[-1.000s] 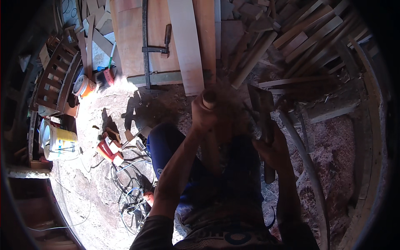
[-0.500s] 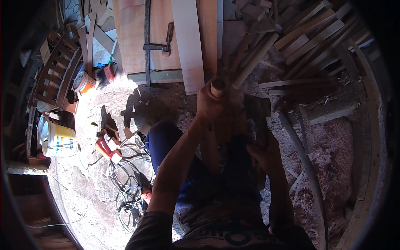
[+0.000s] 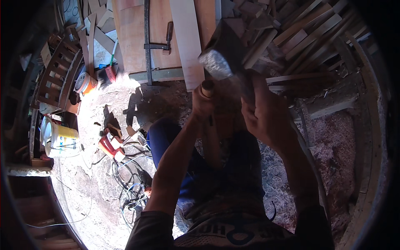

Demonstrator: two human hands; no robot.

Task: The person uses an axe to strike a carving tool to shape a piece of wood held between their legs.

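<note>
My left hand [image 3: 203, 103] is wrapped round an upright wooden handle [image 3: 207, 86], which looks like a chisel's, with its round butt end facing up. Below that fist, a piece of wood [image 3: 211, 143] stands between my knees. My right hand [image 3: 263, 112] grips a mallet, its dark blocky head [image 3: 223, 52] raised above and just right of the handle's end. The mallet's pale, worn face is slightly blurred and apart from the handle. My left hand hides where the tool's tip meets the wood.
Boards and a bar clamp [image 3: 157, 46] lie ahead. Wood offcuts [image 3: 310, 39] are heaped at the far right. A red power tool [image 3: 111, 143] and tangled cables [image 3: 129, 183] lie left on the floor, near white buckets [image 3: 60, 137] and an orange-white tub [image 3: 85, 83]. Shavings [image 3: 277, 175] cover the right side.
My right hand has swung the mallet up and forward from beside my right thigh. My left hand, still round the handle, has shifted slightly left.
</note>
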